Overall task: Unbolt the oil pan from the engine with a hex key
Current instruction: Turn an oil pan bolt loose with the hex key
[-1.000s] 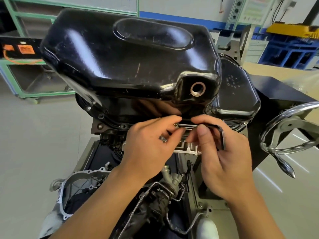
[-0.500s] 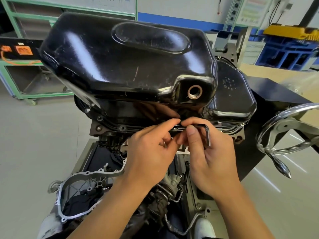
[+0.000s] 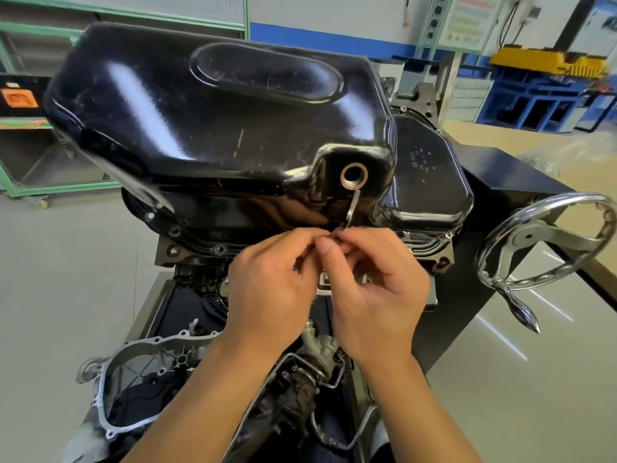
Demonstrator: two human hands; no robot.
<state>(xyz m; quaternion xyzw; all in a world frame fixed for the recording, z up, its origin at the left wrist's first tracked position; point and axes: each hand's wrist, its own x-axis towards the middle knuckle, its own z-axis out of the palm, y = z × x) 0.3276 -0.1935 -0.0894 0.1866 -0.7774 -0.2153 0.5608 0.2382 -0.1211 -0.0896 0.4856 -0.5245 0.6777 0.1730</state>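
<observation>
A glossy black oil pan [image 3: 213,121] sits on top of the upturned engine [image 3: 300,379], with an open drain hole [image 3: 354,175] on its near side. Bolts [image 3: 173,251] dot its flange along the front edge. My left hand [image 3: 273,292] and my right hand [image 3: 377,295] meet fingertip to fingertip at the flange, just below the drain hole. Together they pinch a silver hex key [image 3: 351,210], whose free arm sticks up toward the drain hole. The bolt under the key is hidden by my fingers.
A chrome handwheel [image 3: 547,242] of the engine stand juts out on the right. A silver gasket-edged cover [image 3: 143,365] lies at lower left. Green shelving [image 3: 20,192] stands back left, blue and yellow equipment [image 3: 541,81] back right.
The hex key has turned: its free arm pointed down on the right of my right hand, and now it points up toward the drain hole. Both hands stayed at the flange.
</observation>
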